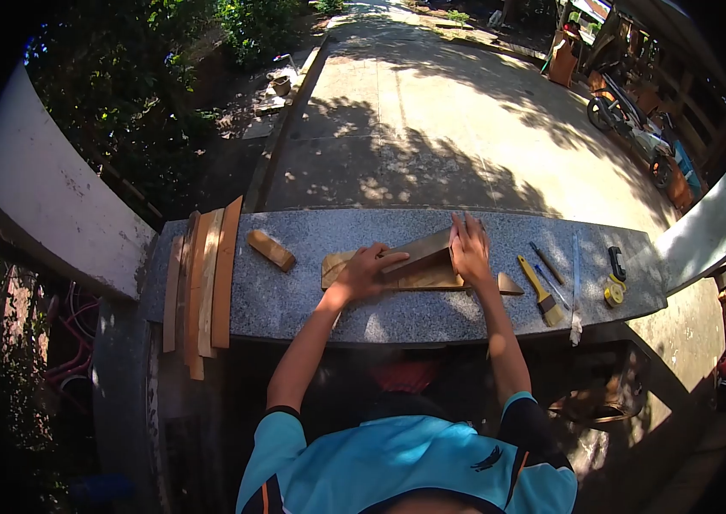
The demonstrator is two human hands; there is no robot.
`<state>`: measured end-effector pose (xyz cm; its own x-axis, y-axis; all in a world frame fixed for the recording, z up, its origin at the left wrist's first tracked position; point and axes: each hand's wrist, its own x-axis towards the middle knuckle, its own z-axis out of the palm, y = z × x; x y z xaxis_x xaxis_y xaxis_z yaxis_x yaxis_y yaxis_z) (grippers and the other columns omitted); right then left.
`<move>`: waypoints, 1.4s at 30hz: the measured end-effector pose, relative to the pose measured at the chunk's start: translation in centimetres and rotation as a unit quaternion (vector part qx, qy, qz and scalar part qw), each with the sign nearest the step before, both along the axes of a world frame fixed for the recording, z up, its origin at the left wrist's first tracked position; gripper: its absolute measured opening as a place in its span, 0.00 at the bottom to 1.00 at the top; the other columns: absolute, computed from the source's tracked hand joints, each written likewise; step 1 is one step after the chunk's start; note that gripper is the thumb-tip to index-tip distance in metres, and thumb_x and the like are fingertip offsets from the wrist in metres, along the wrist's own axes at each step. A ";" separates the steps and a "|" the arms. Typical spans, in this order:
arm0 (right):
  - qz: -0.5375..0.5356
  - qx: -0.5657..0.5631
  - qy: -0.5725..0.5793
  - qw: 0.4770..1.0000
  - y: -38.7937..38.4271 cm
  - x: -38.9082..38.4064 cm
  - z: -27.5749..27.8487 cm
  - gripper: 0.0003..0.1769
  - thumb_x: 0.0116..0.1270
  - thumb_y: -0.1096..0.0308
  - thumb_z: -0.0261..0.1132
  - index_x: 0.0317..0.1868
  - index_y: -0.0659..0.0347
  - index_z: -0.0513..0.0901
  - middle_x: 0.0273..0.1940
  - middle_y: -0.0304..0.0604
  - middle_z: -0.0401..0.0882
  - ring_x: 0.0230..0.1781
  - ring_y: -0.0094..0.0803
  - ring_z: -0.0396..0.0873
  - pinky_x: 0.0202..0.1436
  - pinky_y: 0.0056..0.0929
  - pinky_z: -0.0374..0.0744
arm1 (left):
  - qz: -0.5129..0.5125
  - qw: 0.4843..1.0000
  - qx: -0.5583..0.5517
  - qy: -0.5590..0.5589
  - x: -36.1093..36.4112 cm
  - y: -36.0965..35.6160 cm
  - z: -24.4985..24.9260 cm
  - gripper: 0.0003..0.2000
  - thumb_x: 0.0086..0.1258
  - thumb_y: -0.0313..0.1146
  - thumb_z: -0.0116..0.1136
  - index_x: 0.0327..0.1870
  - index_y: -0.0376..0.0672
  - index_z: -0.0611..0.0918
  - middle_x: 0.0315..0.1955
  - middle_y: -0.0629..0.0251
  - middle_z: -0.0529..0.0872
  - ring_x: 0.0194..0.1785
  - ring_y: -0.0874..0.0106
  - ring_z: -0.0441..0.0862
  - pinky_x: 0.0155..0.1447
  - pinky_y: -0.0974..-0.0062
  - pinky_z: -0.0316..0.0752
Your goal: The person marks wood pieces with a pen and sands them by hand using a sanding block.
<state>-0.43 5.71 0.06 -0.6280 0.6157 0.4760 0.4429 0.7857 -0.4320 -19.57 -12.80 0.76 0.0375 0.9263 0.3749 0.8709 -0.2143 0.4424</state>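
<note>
outdoors, pretty harsh sun | speckled granite counter | concrete driveway with dappled tree shade | bushes left | motorbike parked far right

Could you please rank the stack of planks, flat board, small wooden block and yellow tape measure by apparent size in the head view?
Largest first:
1. stack of planks
2. flat board
3. small wooden block
4. yellow tape measure

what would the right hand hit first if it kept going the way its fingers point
The way looks free: the right hand lies on the wood strip with fingertips almost at the counter's far edge; beyond it only pavement lower down, though depth is unclear.
</note>
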 end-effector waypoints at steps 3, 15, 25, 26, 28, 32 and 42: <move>-0.037 0.035 -0.058 0.997 -0.5 -1.5 0.3 0.24 0.66 0.58 0.50 0.63 0.46 0.67 0.64 0.51 0.58 0.67 0.47 0.54 0.68 0.52 0.48 | -0.039 0.999 -0.023 -0.025 0.4 -0.2 1.4 0.32 0.48 0.45 0.67 0.58 0.52 0.71 0.52 0.58 0.72 0.53 0.59 0.71 0.60 0.65 0.60; 0.209 0.094 -0.086 0.970 -10.1 -2.9 1.5 0.27 0.64 0.57 0.51 0.65 0.48 0.65 0.64 0.51 0.60 0.67 0.44 0.56 0.69 0.52 0.47 | 0.001 0.988 0.010 -0.154 -0.6 0.1 -1.5 0.29 0.40 0.43 0.71 0.45 0.39 0.79 0.42 0.56 0.79 0.49 0.60 0.74 0.56 0.66 0.66; 0.078 0.108 -0.102 0.986 -5.0 -2.0 1.9 0.28 0.65 0.56 0.50 0.65 0.51 0.62 0.66 0.50 0.56 0.68 0.46 0.54 0.69 0.50 0.47 | 0.003 0.985 0.023 -0.168 -0.8 0.7 -1.1 0.32 0.35 0.42 0.72 0.46 0.38 0.80 0.45 0.57 0.79 0.49 0.60 0.76 0.56 0.66 0.69; 0.056 0.098 -0.092 0.989 -4.8 -1.6 1.6 0.28 0.65 0.55 0.50 0.65 0.51 0.62 0.66 0.49 0.56 0.68 0.46 0.54 0.69 0.50 0.47 | 0.006 0.985 0.016 -0.170 -0.8 0.6 -1.5 0.32 0.35 0.42 0.72 0.47 0.38 0.80 0.44 0.57 0.79 0.49 0.59 0.76 0.56 0.67 0.69; 0.152 0.114 -0.114 0.975 -6.5 -1.9 1.8 0.28 0.65 0.56 0.51 0.65 0.52 0.63 0.66 0.50 0.56 0.68 0.46 0.54 0.69 0.50 0.47 | 0.011 0.985 0.014 -0.174 -1.1 1.0 -1.9 0.32 0.35 0.42 0.72 0.47 0.38 0.80 0.44 0.57 0.80 0.48 0.59 0.76 0.55 0.67 0.69; 0.167 0.088 -0.089 0.978 -6.1 -2.0 0.9 0.28 0.64 0.57 0.52 0.65 0.52 0.63 0.66 0.51 0.57 0.68 0.49 0.51 0.69 0.51 0.46 | -0.002 0.979 0.003 -0.202 -1.4 0.9 -0.7 0.31 0.37 0.40 0.72 0.48 0.38 0.80 0.43 0.57 0.79 0.48 0.59 0.76 0.54 0.68 0.70; -0.033 0.102 -0.052 0.993 -2.8 -3.2 0.4 0.28 0.64 0.51 0.52 0.63 0.47 0.66 0.63 0.47 0.62 0.66 0.46 0.56 0.68 0.52 0.50 | -0.004 0.966 -0.013 -0.257 -0.8 1.3 -0.8 0.29 0.37 0.39 0.72 0.45 0.38 0.81 0.38 0.60 0.81 0.43 0.64 0.78 0.48 0.70 0.72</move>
<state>-3.64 2.86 0.44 -0.6418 0.5539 0.5303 0.5299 0.8202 -0.2155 -20.41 -11.53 -0.03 -0.1396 0.9361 0.3227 0.5333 -0.2036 0.8211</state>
